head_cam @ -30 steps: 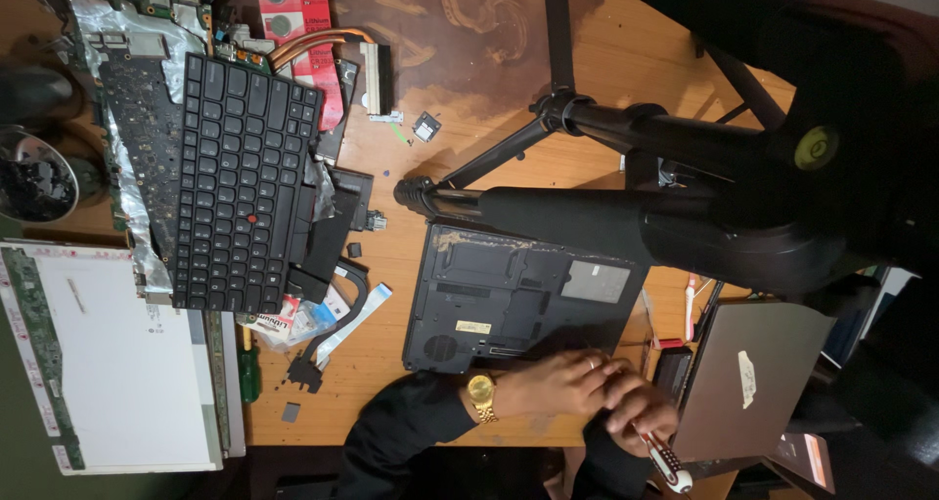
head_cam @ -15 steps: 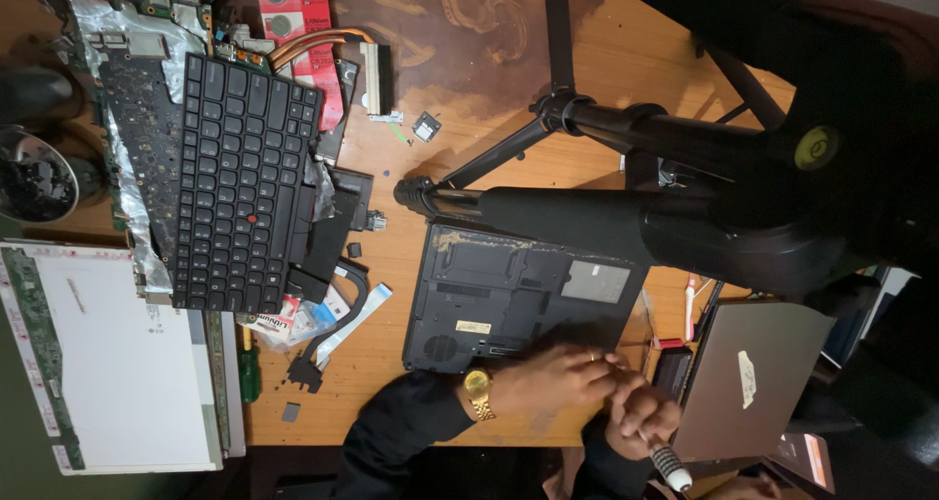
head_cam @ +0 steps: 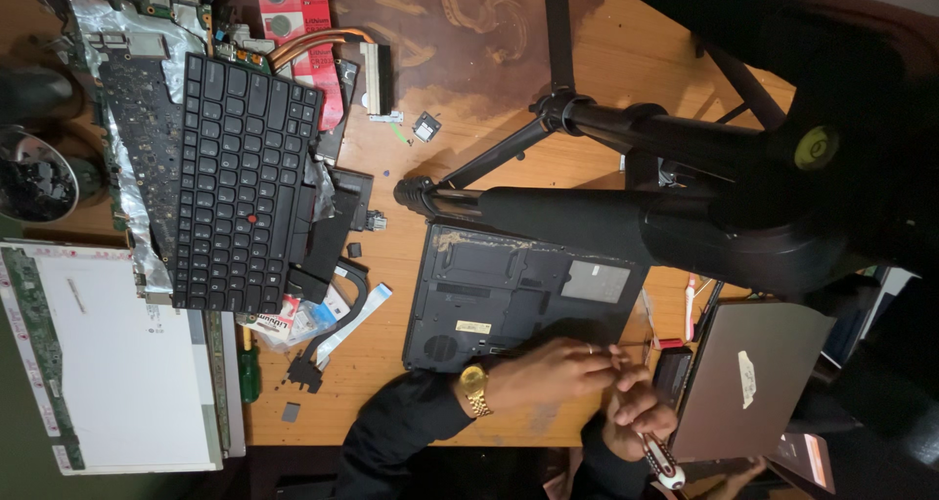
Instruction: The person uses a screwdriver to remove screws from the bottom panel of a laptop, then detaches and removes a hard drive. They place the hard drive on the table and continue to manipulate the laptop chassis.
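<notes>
Dark-grey plastic laptop base [head_cam: 518, 299] lies bottom-up on the wooden table [head_cam: 606, 60], scuffed and dusty along its far edge, with panel covers, a round vent grille, a small pale sticker and one lighter grey rectangular patch. One hand, with a gold wristwatch [head_cam: 473, 386] and a ring, call it the left hand [head_cam: 553, 373], rests on the near edge of that base, fingers stretched toward the other hand; whether it pinches anything small, cannot tell. Right hand [head_cam: 638, 412] sits just beside those fingertips, fist closed around a screwdriver [head_cam: 657, 458] with a white and red handle, handle end sticking out toward the body; tip hidden. Just past the right fist lies a closed silver laptop [head_cam: 748, 373] with a white sticker. Above the hands a black tripod [head_cam: 626, 177] stands over the base, one padded leg across its far edge. Well away from the grip, beyond the watch arm: loose black keyboard [head_cam: 240, 182], foil-backed circuit board [head_cam: 117, 89], bare display panel [head_cam: 117, 363], green screwdriver [head_cam: 248, 368], red battery cards [head_cam: 303, 16].
</notes>
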